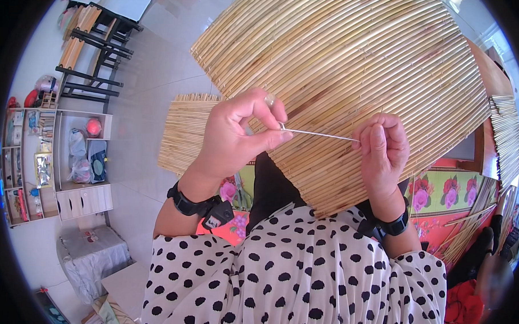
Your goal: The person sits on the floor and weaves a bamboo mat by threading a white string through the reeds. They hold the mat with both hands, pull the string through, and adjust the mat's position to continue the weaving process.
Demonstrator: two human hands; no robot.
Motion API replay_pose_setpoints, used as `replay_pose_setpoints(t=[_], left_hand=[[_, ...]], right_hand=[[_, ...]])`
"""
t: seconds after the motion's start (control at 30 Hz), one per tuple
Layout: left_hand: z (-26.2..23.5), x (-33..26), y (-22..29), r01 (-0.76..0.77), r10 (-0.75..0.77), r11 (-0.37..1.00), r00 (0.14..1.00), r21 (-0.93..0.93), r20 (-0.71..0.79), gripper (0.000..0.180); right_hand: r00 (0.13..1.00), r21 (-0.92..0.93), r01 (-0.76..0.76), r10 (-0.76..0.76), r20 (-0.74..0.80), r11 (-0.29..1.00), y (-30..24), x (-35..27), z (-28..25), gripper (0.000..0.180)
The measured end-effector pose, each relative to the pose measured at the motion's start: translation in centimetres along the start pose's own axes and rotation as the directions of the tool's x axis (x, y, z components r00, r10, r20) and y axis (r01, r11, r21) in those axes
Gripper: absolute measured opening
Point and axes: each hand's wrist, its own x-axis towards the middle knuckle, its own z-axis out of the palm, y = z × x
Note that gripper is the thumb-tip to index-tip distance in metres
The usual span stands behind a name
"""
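A thin white string (320, 134) is stretched taut between my two hands above a mat of reed sticks (354, 68). My left hand (238, 127) pinches one end between thumb and forefinger, where a small loop or knot shows at the fingertips. The other end is pinched by my right hand (383, 146), its fingers curled in. A thin point sticks up above the right fingers, too small to name. The mat, made of straight yellow-brown sticks bound side by side, slopes across my lap and reaches far to the upper right.
Another reed mat (183, 133) lies to the left, and a rolled one (505, 139) is at the far right. Loose reeds (469, 226) rest on the floral cloth (435, 197) beside a person in dark clothes. Shelves (59, 155) and folded black-legged furniture (94, 53) stand left.
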Motion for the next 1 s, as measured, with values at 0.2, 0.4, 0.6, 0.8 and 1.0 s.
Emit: replay_pose_setpoints(t=[0.2,0.4,0.6,0.8,1.0], left_hand=[[0.0,-1.2,-0.4,0.022,-0.029,0.927,0.999,-0.374,-0.013,0.023],[-2.3,-1.9,0.2,-0.019,0.020,0.994,1.000,0.109,-0.015,0.021],[-2.1,-2.4,1.4,-0.148,0.168,0.771,0.985,0.619,0.027,0.019],[-2.6,-2.9,1.3,-0.150,0.220,0.674,0.975,0.723,-0.003,0.018],[-3.2,-3.0,0.9,-0.124,0.238,0.649,0.970,0.751,-0.046,0.013]], right_hand=[[0.997,0.003,0.005,-0.006,0.078,1.000,0.0,0.0,0.1,0.012],[0.994,-0.003,0.003,-0.003,0.113,1.000,-0.1,-0.1,0.4,0.012],[0.995,-0.006,-0.060,0.060,0.075,0.998,-0.2,-0.2,0.3,0.013],[0.996,0.047,-0.066,0.063,0.071,0.997,-0.3,0.1,0.5,0.014],[0.998,0.097,-0.056,0.053,0.038,0.994,-0.2,0.3,0.1,0.013]])
